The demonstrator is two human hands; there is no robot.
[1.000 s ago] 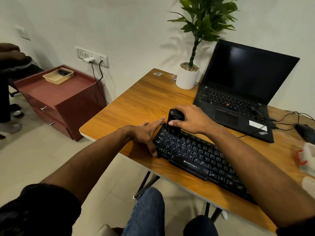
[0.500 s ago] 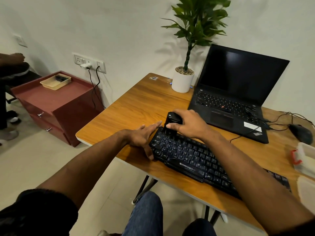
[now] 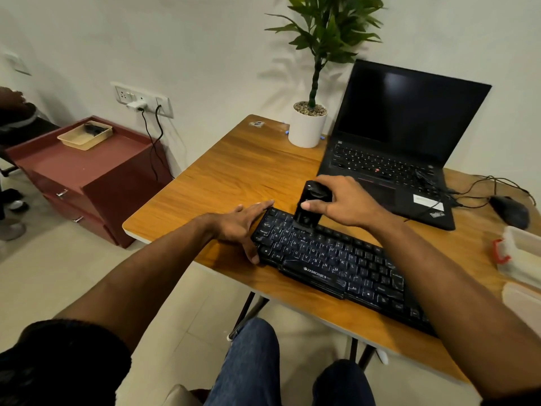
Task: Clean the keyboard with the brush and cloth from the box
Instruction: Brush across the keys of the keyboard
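Desk (image 3: 234,177) of orange wood grain carries everything that matters, with an open black laptop (image 3: 392,148) at its back and a potted plant (image 3: 308,124) beside that. Across the near edge lies the black keyboard (image 3: 336,262), its long axis running from the far left down toward the near right, so the unbrushed length stretches away to the right of both hands. At the right rim sits a clear box (image 3: 524,256) with a red clasp, and a pale lid-like piece lies just nearer; whether the cloth is inside cannot be told. A computer mouse (image 3: 510,210) rests behind the box, cabled to the laptop.

The left hand (image 3: 240,227) lies flat with straight fingers against the keyboard's left end, thumb along the near corner, bracing it. The right hand (image 3: 345,205) grips a stubby black brush (image 3: 311,205), fingers over its top and thumb on the near face, with the bristle end touching the upper-left keys.

Judging from this, brushing has barely begun at the left corner. The coming stroke would likely run rightward along the key rows, and the right hand, already holding the tool, is the one placed to make it while the left steadies the board.
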